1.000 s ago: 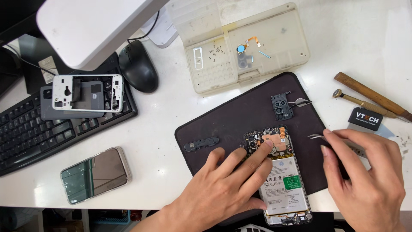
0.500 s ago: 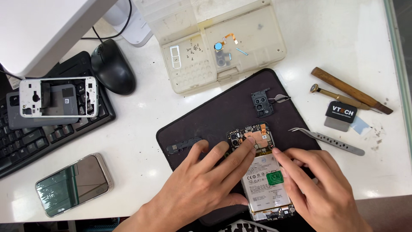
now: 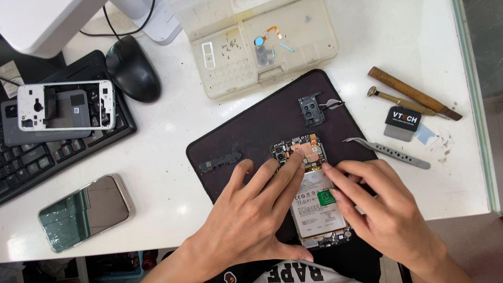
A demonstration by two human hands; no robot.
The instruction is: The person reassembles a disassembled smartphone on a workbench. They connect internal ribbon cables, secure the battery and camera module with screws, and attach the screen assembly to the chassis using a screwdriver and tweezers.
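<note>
Both hands work an opened phone point(image 3: 313, 196) on a dark mat point(image 3: 251, 131): left hand point(image 3: 251, 220) pressing fingertips on its board, right hand point(image 3: 382, 209) fingers loosely bent beside the battery, gripping nothing. Back cover off; camera bezel point(image 3: 312, 110) and tweezers point(image 3: 387, 152) lie aside.

Mat point(image 3: 251, 131) black. Phone battery point(image 3: 314, 204) white, green label. Mouse point(image 3: 132, 68) black. Tweezers point(image 3: 387, 152) silver. Parts tray point(image 3: 262, 47) cream. Table point(image 3: 408, 47) white.

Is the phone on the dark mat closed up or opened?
Opened: the phone lies back-off, its battery and circuit board exposed.
</note>
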